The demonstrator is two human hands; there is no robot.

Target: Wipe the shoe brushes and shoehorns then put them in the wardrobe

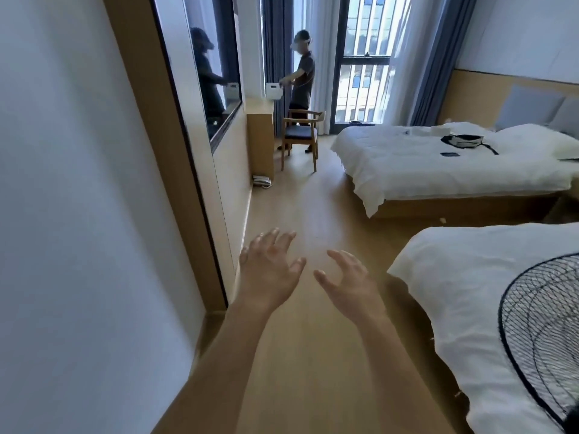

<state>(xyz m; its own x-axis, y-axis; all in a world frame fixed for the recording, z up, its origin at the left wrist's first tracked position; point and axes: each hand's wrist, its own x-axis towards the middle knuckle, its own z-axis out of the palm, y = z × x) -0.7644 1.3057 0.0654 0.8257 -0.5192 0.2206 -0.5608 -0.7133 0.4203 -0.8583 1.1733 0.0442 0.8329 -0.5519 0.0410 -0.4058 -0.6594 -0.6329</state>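
Brushes and shoehorns are nowhere in view, and neither is a wardrobe or a wiping cloth, so you have none of the task's things in front of you yet.

Your fingers are spread and loosely bent, holding nothing. The left hand (269, 270) is raised with its back to you, fingers fanned wide over the floor (313, 198). The right hand (347, 281) sits just beside it, apart from it, thumb and fingers curved as if ready to take something, but empty. Both forearms reach forward from the near edge.

Beyond your hands the floor runs away to a chair (300, 136) and a desk (260, 139) at the far left, where another person (302, 79) stands by the window (365, 57), handling a white box (274, 90). A phone (261, 181) lies on the floor at the foot of the desk. To your left is a wall (62, 214) with a dark mirror (203, 64). To your right are two beds: the near bed (463, 277), with a fan (542, 324) in front of it, and the far bed (438, 164), which has a bag (466, 140) on it.

By my reading, nothing is done: no wiping, no stowing. You first need to find the brushes, shoehorns and a cloth, likely outside this view.
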